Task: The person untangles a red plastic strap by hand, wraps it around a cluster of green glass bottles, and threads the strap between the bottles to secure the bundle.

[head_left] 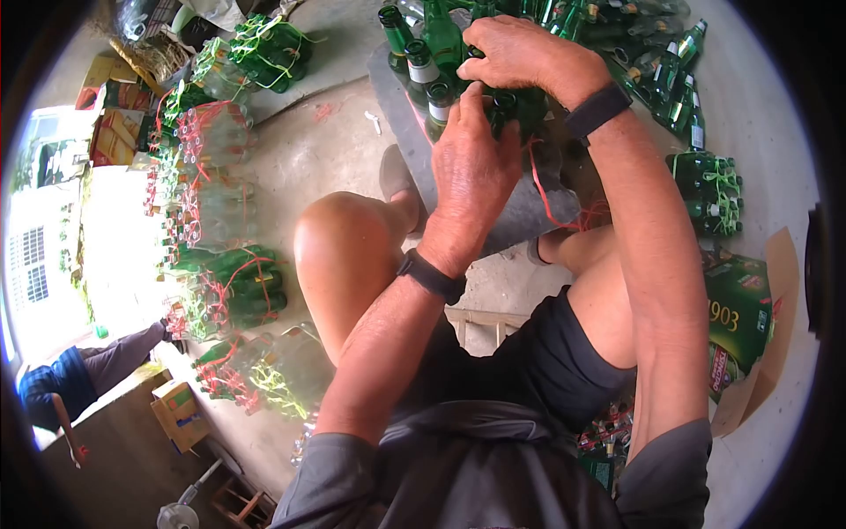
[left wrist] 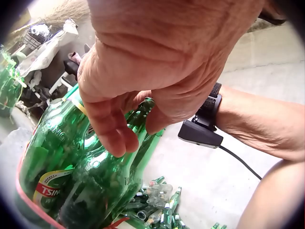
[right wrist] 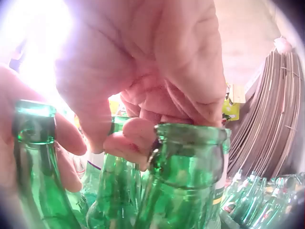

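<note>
Upright green glass beer bottles [head_left: 421,66] stand close together on a dark board [head_left: 401,115] in front of the person, with a red string [left wrist: 28,202] around the cluster. The left hand [head_left: 476,163] grips a bottle neck at the near side; in the left wrist view its thumb and curled fingers [left wrist: 112,129] close around the neck. At the far side, the right hand [head_left: 529,55] reaches down among the necks. In the right wrist view its thumb and fingertips [right wrist: 126,148] pinch a neck behind a nearer bottle [right wrist: 183,167], which partly hides the grip.
Loose bottles [head_left: 674,79] lie piled at the upper right. Tied bottle bundles [head_left: 220,203] line the left side, and another bundle [head_left: 709,189] stands right. An open carton [head_left: 749,317] is beside the right arm. Stacked cardboard [right wrist: 271,105] appears in the right wrist view. Another person [head_left: 66,388] is at lower left.
</note>
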A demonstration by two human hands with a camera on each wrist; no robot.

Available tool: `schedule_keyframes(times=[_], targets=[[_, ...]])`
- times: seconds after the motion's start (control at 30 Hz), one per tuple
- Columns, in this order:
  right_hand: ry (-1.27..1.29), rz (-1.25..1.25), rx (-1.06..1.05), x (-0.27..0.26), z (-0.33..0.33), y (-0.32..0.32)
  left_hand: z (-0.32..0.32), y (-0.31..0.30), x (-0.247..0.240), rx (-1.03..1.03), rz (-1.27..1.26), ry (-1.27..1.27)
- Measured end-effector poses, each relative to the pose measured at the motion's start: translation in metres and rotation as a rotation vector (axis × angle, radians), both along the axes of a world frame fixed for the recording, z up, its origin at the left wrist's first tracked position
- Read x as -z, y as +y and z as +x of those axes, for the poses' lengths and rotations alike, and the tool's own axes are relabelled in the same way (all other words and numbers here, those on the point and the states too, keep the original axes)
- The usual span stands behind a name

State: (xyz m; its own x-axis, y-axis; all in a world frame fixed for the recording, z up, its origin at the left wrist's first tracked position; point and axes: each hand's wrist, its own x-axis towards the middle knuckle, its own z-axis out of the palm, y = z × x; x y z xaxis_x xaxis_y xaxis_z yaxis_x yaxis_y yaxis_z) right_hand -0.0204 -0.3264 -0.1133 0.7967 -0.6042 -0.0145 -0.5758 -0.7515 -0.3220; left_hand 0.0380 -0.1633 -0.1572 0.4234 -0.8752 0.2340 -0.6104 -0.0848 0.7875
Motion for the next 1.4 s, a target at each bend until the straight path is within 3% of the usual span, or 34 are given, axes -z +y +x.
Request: schedule_keyframes(times=[0.43, 0.47, 0.57, 0.7, 0.73, 0.77, 0.83, 0.9, 1.0, 1.03, 1.07, 1.3, 1.37, 1.4], targets=[[-0.056, -0.013, 0.036, -0.008, -0.008, 0.008, -0.001, 0.003, -0.003, -0.003, 0.065, 0.033], [-0.169, -0.145, 0.002, 0.006, -0.008, 0.003, -0.001, 0.004, -0.003, -0.005, 0.059, 0.030], [-0.125, 0.004, 0.035, -0.032, -0.008, 0.004, 0.000, 0.005, -0.002, -0.003, 0.057, 0.035], [-0.297, 0.131, 0.018, -0.042, -0.038, -0.039, 0.000, 0.005, 0.002, -0.013, 0.032, -0.016], [0.005, 0.277, 0.191, -0.105, -0.047, -0.015, 0.001, 0.006, 0.000, 0.001, 0.042, -0.009], [0.067, 0.139, 0.309, -0.088, -0.055, -0.020, 0.002, 0.006, 0.002, 0.010, 0.025, -0.011], [-0.051, 0.085, 0.196, -0.025, -0.102, -0.069, 0.005, 0.007, 0.006, 0.037, -0.034, -0.032], [0.004, 0.130, 0.169, 0.013, -0.140, -0.091, 0.006, 0.008, 0.008, 0.057, -0.037, -0.034], [0.107, 0.085, 0.235, 0.068, -0.190, -0.096, 0.005, 0.009, 0.001, 0.071, -0.004, -0.022], [0.166, 0.194, 0.374, 0.078, -0.198, -0.090, 0.003, 0.010, -0.002, 0.069, 0.039, 0.001], [0.181, 0.150, 0.408, 0.096, -0.210, -0.088, 0.002, 0.010, -0.002, 0.070, 0.040, 0.006], [0.300, 0.023, 0.539, 0.173, -0.227, -0.058, -0.003, 0.008, -0.007, 0.079, 0.090, 0.008], [0.385, 0.137, 0.494, 0.185, -0.226, -0.062, -0.003, 0.010, -0.009, 0.079, 0.097, 0.049], [0.299, 0.098, 0.483, 0.201, -0.232, -0.063, -0.003, 0.009, -0.006, 0.079, 0.081, 0.027]])
